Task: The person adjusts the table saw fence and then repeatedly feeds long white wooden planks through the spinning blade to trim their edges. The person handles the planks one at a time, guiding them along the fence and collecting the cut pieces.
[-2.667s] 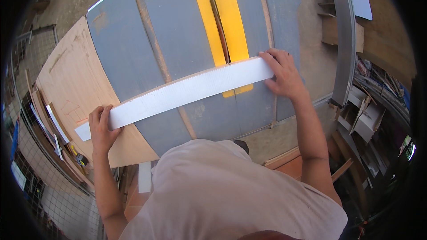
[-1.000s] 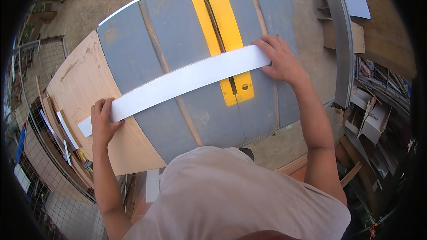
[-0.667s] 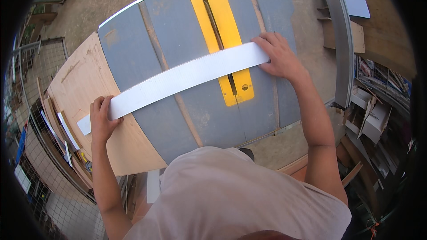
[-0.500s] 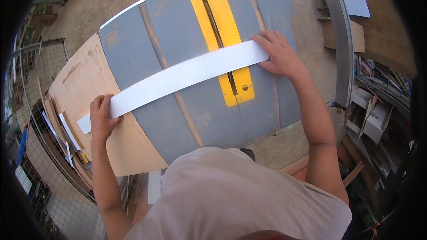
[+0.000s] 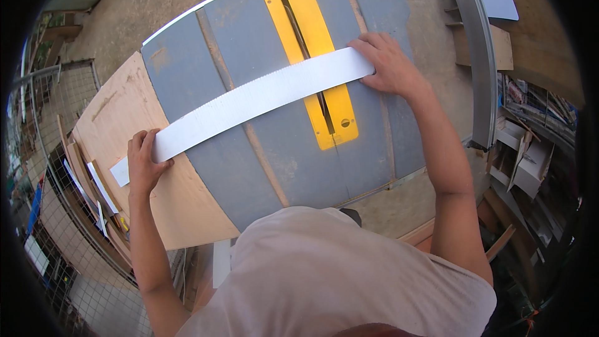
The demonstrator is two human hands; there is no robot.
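A long white strip of board [image 5: 256, 100] lies at a slant across the blue-grey table saw top [image 5: 206, 181] and over the yellow insert plate [image 5: 337, 122], covering the middle of its dark slot. My left hand [image 5: 145, 159] grips the strip near its left end, above the pale plywood side panel [image 5: 118, 112]. My right hand [image 5: 390, 65] grips the right end, fingers over the far edge and thumb at the near edge, just right of the yellow plate.
A grey metal fence rail [image 5: 474, 62] runs along the right side. Wood offcuts [image 5: 84, 171] lie beside a wire mesh cage [image 5: 40, 224] at left. Boards and cut scraps [image 5: 530, 162] are piled at lower right. Concrete floor [image 5: 137, 12] shows beyond the saw's far edge.
Both hands have moved the white strip forward, away from my body, along the yellow plate, exposing more of the slot on the near side. My grip on both ends continues.
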